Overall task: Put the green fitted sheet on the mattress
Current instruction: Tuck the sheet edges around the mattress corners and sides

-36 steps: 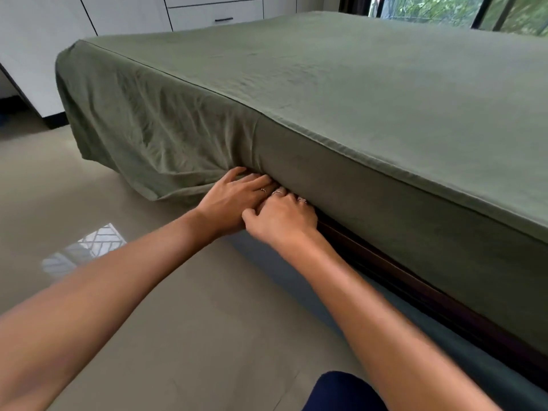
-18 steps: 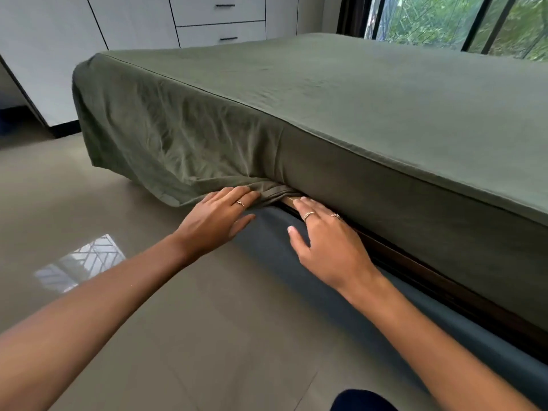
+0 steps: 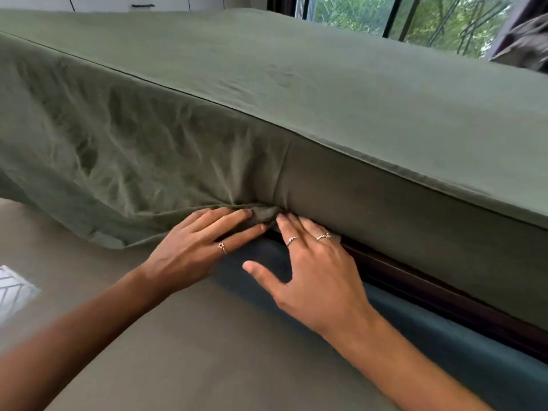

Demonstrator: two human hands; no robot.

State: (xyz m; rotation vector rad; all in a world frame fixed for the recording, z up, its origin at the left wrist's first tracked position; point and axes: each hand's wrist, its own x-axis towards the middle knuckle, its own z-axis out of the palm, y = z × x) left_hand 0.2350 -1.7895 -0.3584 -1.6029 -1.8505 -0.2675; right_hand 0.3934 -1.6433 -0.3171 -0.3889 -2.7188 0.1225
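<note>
the green fitted sheet (image 3: 296,93) lies spread over the top of the mattress (image 3: 415,221) and down its near side. to the right of the hands the sheet is drawn smooth and flat against the mattress side, its lower edge out of sight above the dark wooden bed frame (image 3: 415,280). to the left the cloth hangs loose and creased, and its hem sags away from the bed toward the floor (image 3: 178,351).

the boundary between the tucked and the untucked stretch sits right at the fingertips. a bunched fold of sheet gathers at the bottom edge of the mattress, directly ahead of and touching both hands. the mattress edge runs long from lower right to upper left, so the loose length lies leftward of the fingers, on the side of the left hand (image 3: 195,247), which is the nearer one to it.

the left hand rests on the fold with fingers straight and together, pressing the cloth toward the gap under the mattress. the right hand (image 3: 311,277) is spread flat, thumb out to the side, its fingertips at the same fold. whether those tips are already under the mattress is hard to tell, since the bunched cloth hides them. neither hand is clenched round anything.

below the frame runs a padded blue-grey bed base (image 3: 444,336). the floor is smooth grey tile with a bright reflection at the left edge. behind the bed stand white cabinets (image 3: 118,1) and a window (image 3: 430,22) with green foliage outside.
</note>
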